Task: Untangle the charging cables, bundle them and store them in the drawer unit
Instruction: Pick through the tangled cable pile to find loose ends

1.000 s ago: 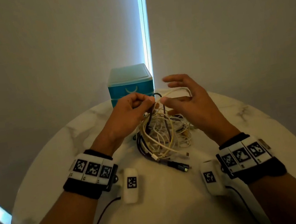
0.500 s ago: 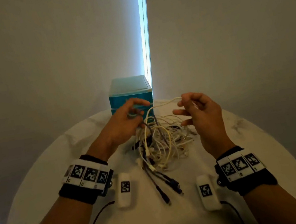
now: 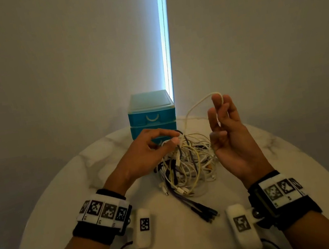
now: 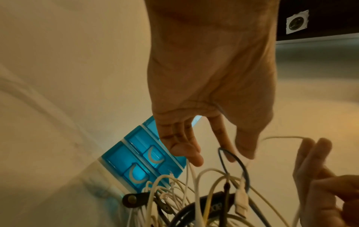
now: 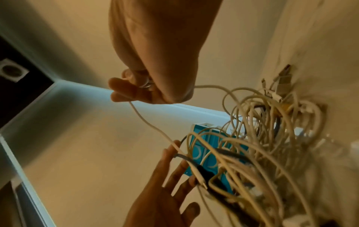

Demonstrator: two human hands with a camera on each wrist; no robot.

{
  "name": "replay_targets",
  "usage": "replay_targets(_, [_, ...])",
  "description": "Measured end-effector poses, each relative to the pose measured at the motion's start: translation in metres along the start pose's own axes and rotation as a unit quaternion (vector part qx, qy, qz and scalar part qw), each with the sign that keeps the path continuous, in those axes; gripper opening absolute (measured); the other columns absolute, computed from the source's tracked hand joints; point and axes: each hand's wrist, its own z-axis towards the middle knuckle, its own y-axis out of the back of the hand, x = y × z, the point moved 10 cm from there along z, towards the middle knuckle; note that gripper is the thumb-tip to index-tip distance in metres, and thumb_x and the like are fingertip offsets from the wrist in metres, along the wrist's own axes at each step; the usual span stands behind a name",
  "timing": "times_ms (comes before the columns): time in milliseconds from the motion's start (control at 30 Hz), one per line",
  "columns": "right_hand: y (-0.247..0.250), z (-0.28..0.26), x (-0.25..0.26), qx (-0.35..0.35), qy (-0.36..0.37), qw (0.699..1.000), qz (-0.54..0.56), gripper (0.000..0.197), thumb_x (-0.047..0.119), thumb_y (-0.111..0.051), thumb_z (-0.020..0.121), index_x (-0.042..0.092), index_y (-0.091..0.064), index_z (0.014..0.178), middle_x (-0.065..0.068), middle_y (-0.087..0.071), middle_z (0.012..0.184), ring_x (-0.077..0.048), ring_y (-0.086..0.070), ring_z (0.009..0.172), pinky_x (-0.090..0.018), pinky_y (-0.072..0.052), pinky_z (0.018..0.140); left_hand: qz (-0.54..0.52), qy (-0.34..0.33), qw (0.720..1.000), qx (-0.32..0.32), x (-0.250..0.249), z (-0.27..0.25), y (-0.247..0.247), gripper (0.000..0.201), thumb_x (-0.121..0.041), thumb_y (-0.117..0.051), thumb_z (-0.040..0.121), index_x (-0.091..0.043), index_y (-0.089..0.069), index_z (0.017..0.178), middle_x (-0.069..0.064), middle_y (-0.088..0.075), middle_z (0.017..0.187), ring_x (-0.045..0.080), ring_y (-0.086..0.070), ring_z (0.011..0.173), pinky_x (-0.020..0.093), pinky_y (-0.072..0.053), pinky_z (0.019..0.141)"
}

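With the tangle [image 3: 189, 163] mid-table between your hands, your left hand [image 3: 146, 153] pinching its top and your right hand [image 3: 228, 133] curled round a raised white cable [image 3: 195, 106], pulling harder could tighten knots or drag it into the drawers [image 3: 151, 113] behind.

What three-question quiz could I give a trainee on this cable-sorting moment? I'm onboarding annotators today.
1. True or false: all visible drawers of the blue drawer unit are closed.
2. Which hand lifts a white cable above the tangled cable pile: A left, B right?
3. Fill in: the black multi-plug cable end lies on the ____ table.

Key
1. True.
2. B: the right hand holds it looped over raised fingers, while the left hand pinches strands at the pile's top.
3. Marble.
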Motion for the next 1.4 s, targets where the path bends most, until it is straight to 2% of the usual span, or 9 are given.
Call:
replay_targets(233, [0.017, 0.009, 0.0, -0.023, -0.013, 0.998, -0.049, 0.025, 0.014, -0.055, 0.107, 0.025, -0.068, 0.125, 0.006, -0.076, 0.129, -0.005, -0.077, 0.094, -0.011, -0.05, 0.051, -0.047, 0.031, 0.998, -0.024, 0.006, 0.001, 0.003, 0.007, -0.046, -0.079, 0.091, -0.041, -0.081, 0.097, -0.017, -0.069, 0.127, 0.011, -0.068, 0.111, 0.029, -0.055, 0.088])
replay_targets(367, [0.02, 0.009, 0.033, -0.044, 0.095, 0.967, -0.232, 0.03, 0.0, -0.05, 0.109, 0.017, -0.07, 0.125, 0.013, -0.069, 0.144, -0.016, -0.078, 0.109, -0.016, -0.054, 0.058, -0.071, 0.024, 0.995, -0.062, 0.007, 0.005, 0.009, 0.003, -0.036, -0.079, 0.093, -0.034, -0.081, 0.093, -0.016, -0.068, 0.127, 0.009, -0.069, 0.108, 0.027, -0.052, 0.084])
replay_targets(567, [-0.036, -0.015, 0.048, 0.066, 0.226, 0.849, -0.473, 0.019, 0.011, -0.064, 0.106, 0.017, -0.069, 0.123, 0.014, -0.07, 0.139, -0.019, -0.079, 0.092, -0.034, -0.061, 0.055, -0.118, -0.005, 0.993, -0.021, -0.013, 0.0, -0.006, 0.012, -0.026, -0.072, 0.1, -0.018, -0.074, 0.109, -0.011, -0.076, 0.1, 0.008, -0.071, 0.079, 0.014, -0.051, 0.064])
replay_targets(667, [-0.032, -0.009, 0.011, 0.115, 0.16, 0.703, -0.683, 0.029, 0.045, -0.073, 0.098, 0.043, -0.068, 0.126, 0.024, -0.069, 0.121, 0.0, -0.07, 0.091, -0.021, -0.058, 0.07, -0.093, -0.017, 0.995, 0.021, -0.019, -0.003, -0.018, 0.017, -0.029, -0.072, 0.101, -0.016, -0.074, 0.111, 0.0, -0.078, 0.1, 0.025, -0.075, 0.083, 0.024, -0.06, 0.075])
replay_targets(733, [-0.021, -0.001, 0.009, 0.093, 0.156, 0.668, -0.722, 0.019, 0.046, -0.071, 0.099, 0.041, -0.073, 0.118, 0.022, -0.071, 0.102, 0.005, -0.065, 0.086, -0.016, -0.049, 0.07, -0.07, 0.005, 0.997, 0.019, -0.011, -0.001, -0.016, 0.015, -0.028, -0.072, 0.101, -0.016, -0.074, 0.11, 0.002, -0.079, 0.094, 0.02, -0.076, 0.079, 0.02, -0.057, 0.07])
replay_targets(900, [0.005, -0.012, 0.092, -0.141, 0.312, 0.761, -0.552, 0.016, 0.036, -0.058, 0.11, 0.024, -0.069, 0.109, 0.005, -0.069, 0.076, -0.005, -0.062, 0.063, -0.021, -0.051, 0.059, -0.026, 0.077, 0.996, -0.037, 0.02, 0.003, 0.019, 0.007, -0.016, -0.074, 0.099, -0.017, -0.078, 0.104, 0.001, -0.08, 0.099, 0.011, -0.071, 0.081, 0.017, -0.051, 0.063])
replay_targets(1067, [-0.013, -0.007, 0.06, -0.042, 0.191, 0.895, -0.402, 0.018, 0.031, -0.055, 0.112, 0.019, -0.068, 0.119, -0.004, -0.059, 0.07, -0.013, -0.045, 0.055, -0.025, -0.037, 0.046, 0.084, 0.002, 0.992, -0.091, -0.001, 0.001, 0.038, 0.046, -0.026, -0.089, 0.084, -0.044, -0.069, 0.122, -0.011, -0.043, 0.146, 0.012, -0.051, 0.134, 0.023, -0.047, 0.107])
replay_targets(1233, [-0.045, -0.015, 0.03, 0.044, 0.187, 0.836, -0.514, 0.014, 0.037, -0.068, 0.105, 0.027, -0.077, 0.109, -0.001, -0.071, 0.072, -0.005, -0.057, 0.054, -0.02, -0.045, 0.053, -0.135, -0.042, 0.988, -0.065, -0.059, -0.01, 0.022, 0.039, -0.048, -0.063, 0.094, -0.022, -0.076, 0.12, -0.006, -0.077, 0.111, 0.006, -0.07, 0.087, 0.019, -0.052, 0.074])
replay_targets(1400, [-0.045, -0.013, -0.001, 0.12, 0.105, 0.8, -0.578, 0.01, 0.037, -0.078, 0.098, 0.028, -0.08, 0.1, 0.005, -0.08, 0.087, 0.002, -0.065, 0.057, -0.013, -0.047, 0.056, -0.205, -0.057, 0.964, -0.159, -0.046, -0.009, 0.046, 0.028, -0.029, -0.057, 0.109, -0.009, -0.075, 0.104, 0.002, -0.075, 0.088, 0.013, -0.067, 0.076, 0.022, -0.052, 0.066])
